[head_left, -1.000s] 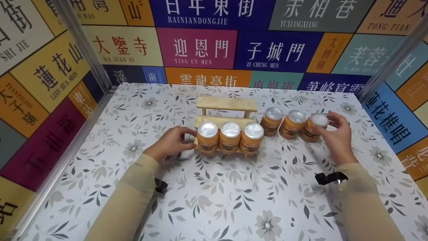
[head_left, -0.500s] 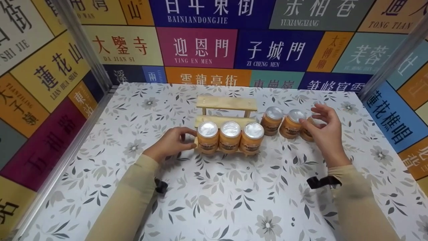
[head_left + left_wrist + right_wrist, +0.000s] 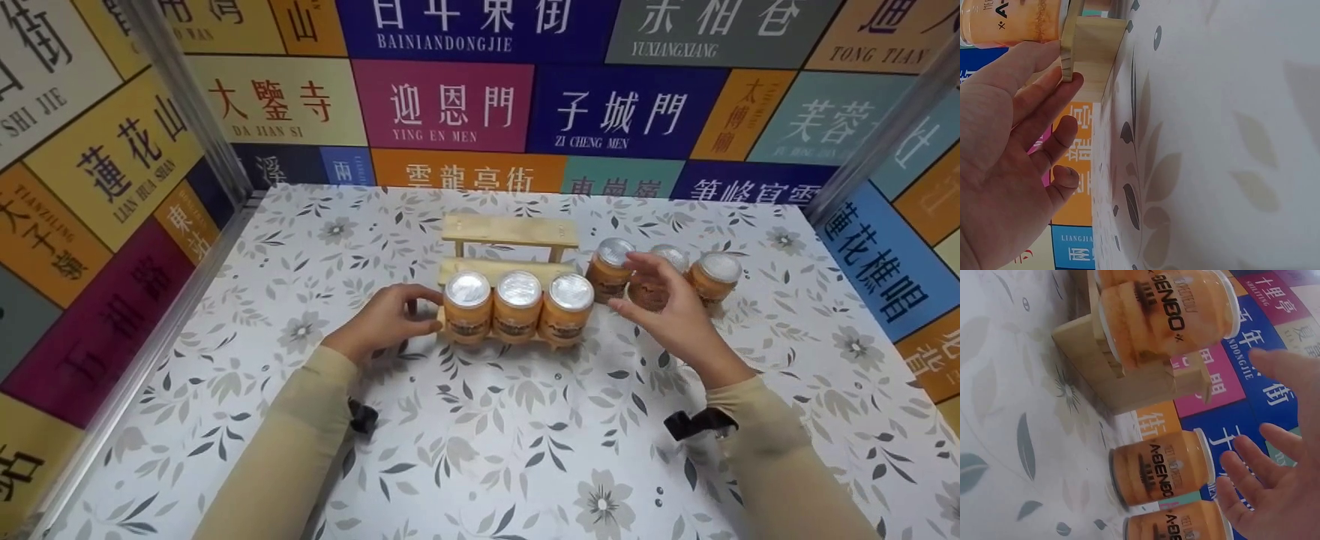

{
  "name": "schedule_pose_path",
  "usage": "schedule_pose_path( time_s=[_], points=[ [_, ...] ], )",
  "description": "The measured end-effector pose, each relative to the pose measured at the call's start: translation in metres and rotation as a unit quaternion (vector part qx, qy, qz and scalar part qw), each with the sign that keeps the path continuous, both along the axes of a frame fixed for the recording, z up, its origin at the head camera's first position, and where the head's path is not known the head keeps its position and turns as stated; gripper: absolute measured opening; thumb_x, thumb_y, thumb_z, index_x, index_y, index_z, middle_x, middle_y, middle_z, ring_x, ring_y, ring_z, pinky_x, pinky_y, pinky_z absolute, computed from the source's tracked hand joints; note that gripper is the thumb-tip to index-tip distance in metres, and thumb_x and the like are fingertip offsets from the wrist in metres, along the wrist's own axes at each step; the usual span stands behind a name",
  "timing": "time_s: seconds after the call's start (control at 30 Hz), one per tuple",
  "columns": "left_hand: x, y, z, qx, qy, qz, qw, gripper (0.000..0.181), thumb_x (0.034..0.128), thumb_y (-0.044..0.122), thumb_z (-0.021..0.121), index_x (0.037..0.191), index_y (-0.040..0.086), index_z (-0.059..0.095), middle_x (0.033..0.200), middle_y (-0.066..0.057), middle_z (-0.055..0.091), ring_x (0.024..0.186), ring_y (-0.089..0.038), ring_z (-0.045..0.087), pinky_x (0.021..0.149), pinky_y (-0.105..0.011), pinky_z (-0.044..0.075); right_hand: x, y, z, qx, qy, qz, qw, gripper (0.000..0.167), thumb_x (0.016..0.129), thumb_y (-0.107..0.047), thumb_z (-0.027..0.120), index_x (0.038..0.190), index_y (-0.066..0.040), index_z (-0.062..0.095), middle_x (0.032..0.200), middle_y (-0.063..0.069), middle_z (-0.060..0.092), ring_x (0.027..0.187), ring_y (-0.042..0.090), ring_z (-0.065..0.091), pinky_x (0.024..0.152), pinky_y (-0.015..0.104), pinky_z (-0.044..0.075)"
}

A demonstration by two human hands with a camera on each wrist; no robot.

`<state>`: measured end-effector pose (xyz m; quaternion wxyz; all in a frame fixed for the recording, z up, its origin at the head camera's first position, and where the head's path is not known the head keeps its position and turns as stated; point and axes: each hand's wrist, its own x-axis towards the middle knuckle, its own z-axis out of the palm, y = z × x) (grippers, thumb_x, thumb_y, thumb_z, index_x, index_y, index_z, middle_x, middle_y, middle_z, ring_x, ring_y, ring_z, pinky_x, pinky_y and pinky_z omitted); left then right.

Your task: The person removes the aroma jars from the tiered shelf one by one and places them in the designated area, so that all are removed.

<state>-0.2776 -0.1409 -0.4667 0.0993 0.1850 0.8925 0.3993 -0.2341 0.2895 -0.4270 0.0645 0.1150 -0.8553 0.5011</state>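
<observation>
A light wooden stepped rack (image 3: 510,268) stands mid-table. Along its front step are three orange jars with silver lids: left (image 3: 466,311), middle (image 3: 516,307) and right (image 3: 567,311). My left hand (image 3: 386,319) pinches the rack's left edge, thumb above and fingertips below the board (image 3: 1068,53) in the left wrist view. Three more such jars stand on the table right of the rack: the nearest (image 3: 607,283), a middle one (image 3: 646,296) partly behind my fingers, and the outermost (image 3: 716,279). My right hand (image 3: 682,319) hovers before them, fingers spread, holding nothing.
The rack's raised back shelf (image 3: 510,229) bears no jar. Patterned white cloth covers the table (image 3: 480,442). Printed panels (image 3: 442,105) wall in the back and both sides, with metal corner posts (image 3: 214,142).
My right hand has left the outermost jar and moved left, past the middle jar, towards the jar nearest the rack. My left hand stays at the rack's edge.
</observation>
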Motion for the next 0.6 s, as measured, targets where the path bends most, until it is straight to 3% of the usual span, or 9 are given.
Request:
schedule_pose_path(
  time_s=[0.13, 0.3, 0.5, 0.6],
  points=[
    [0.0, 0.0, 0.0, 0.002, -0.001, 0.001, 1.0, 0.039, 0.0887, 0.022, 0.081, 0.126, 0.019, 0.073, 0.121, -0.002, 0.072, 0.092, -0.02, 0.057, 0.075, -0.033, 0.045, 0.001, -0.008, -0.004, 0.007, -0.017, 0.042, 0.9989, 0.072, 0.091, -0.023, 0.082, 0.153, -0.015, 0.047, 0.146, 0.01, 0.056, 0.133, 0.029, 0.051, 0.105, 0.022, 0.043],
    [0.001, 0.001, 0.001, 0.005, 0.001, 0.0, 1.0, 0.037, 0.0896, 0.023, 0.081, 0.126, 0.019, 0.073, 0.121, -0.003, 0.072, 0.089, -0.023, 0.056, 0.072, -0.034, 0.044, 0.0, -0.017, -0.009, -0.003, -0.016, 0.068, 0.9975, 0.069, 0.089, -0.019, 0.083, 0.149, -0.012, 0.05, 0.142, 0.01, 0.058, 0.126, 0.034, 0.056, 0.104, 0.035, 0.047],
    [0.0, 0.0, 0.0, 0.005, 0.003, 0.001, 1.0, 0.038, 0.0887, 0.021, 0.081, 0.126, 0.018, 0.073, 0.12, -0.002, 0.072, 0.091, -0.024, 0.058, 0.074, -0.034, 0.044, -0.003, -0.027, -0.011, -0.015, -0.017, 0.077, 0.9967, 0.067, 0.088, -0.021, 0.084, 0.146, -0.012, 0.053, 0.14, 0.005, 0.06, 0.122, 0.017, 0.06, 0.109, 0.043, 0.047],
    [0.0, 0.0, 0.001, 0.004, 0.0, -0.001, 1.0, 0.039, 0.0885, 0.021, 0.081, 0.126, 0.017, 0.073, 0.121, -0.003, 0.072, 0.092, -0.023, 0.058, 0.075, -0.034, 0.045, -0.003, -0.031, -0.012, -0.021, -0.015, 0.082, 0.9963, 0.067, 0.087, -0.02, 0.085, 0.146, -0.012, 0.053, 0.14, 0.006, 0.061, 0.122, 0.015, 0.06, 0.109, 0.039, 0.048]
  ],
)
